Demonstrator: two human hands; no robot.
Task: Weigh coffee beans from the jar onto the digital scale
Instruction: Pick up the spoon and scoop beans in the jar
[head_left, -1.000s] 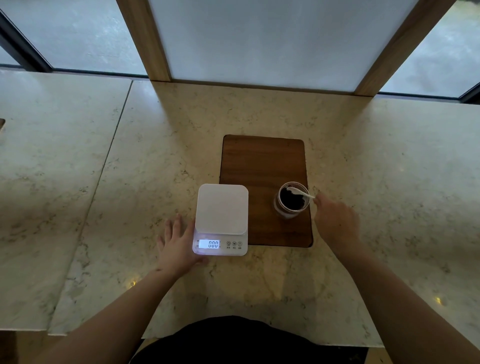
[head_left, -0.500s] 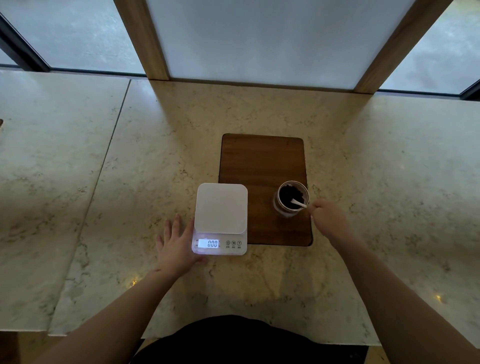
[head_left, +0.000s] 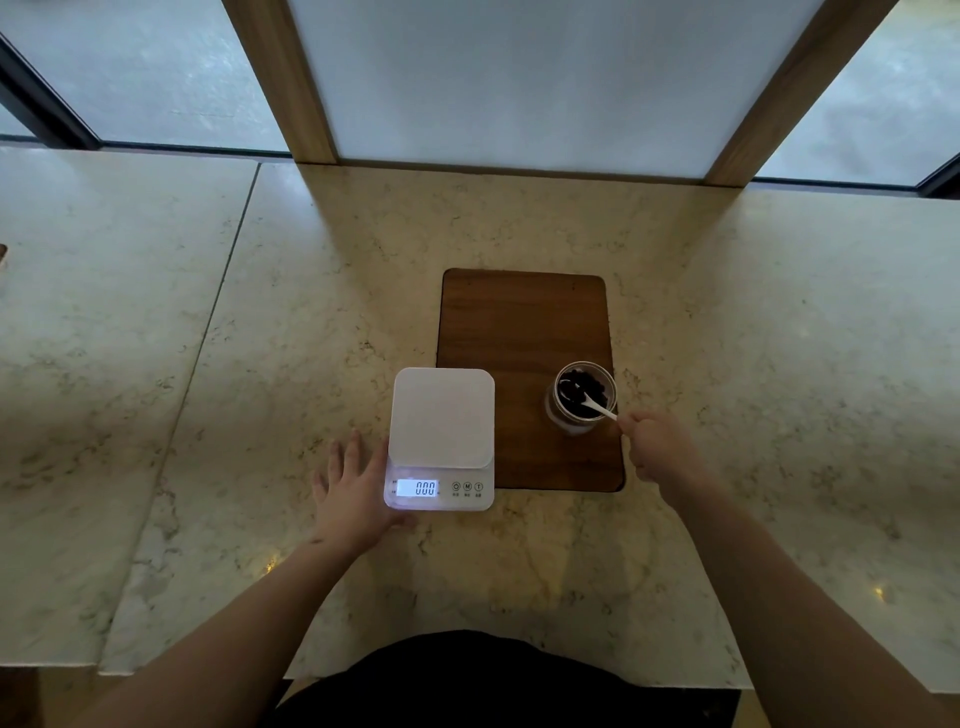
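Note:
A white digital scale (head_left: 441, 415) sits on the marble counter, its lit display reading 000 and its platform bare. My left hand (head_left: 353, 488) lies flat on the counter against the scale's left front corner, fingers spread. A small glass jar (head_left: 582, 400) of dark coffee beans stands open on the wooden board (head_left: 519, 322), at its right front. My right hand (head_left: 660, 447) pinches the handle of a white spoon (head_left: 592, 404), whose bowl is dipped in the beans inside the jar.
The marble counter (head_left: 208, 364) stretches wide to both sides, with a seam on the left. Wooden posts and a frosted panel (head_left: 519, 78) rise along its back edge. The counter's front edge is close to my body.
My right hand took hold of the spoon handle and drew back toward me, tilting the spoon so its bowl now lies deeper in the beans. My left hand and the scale stayed put.

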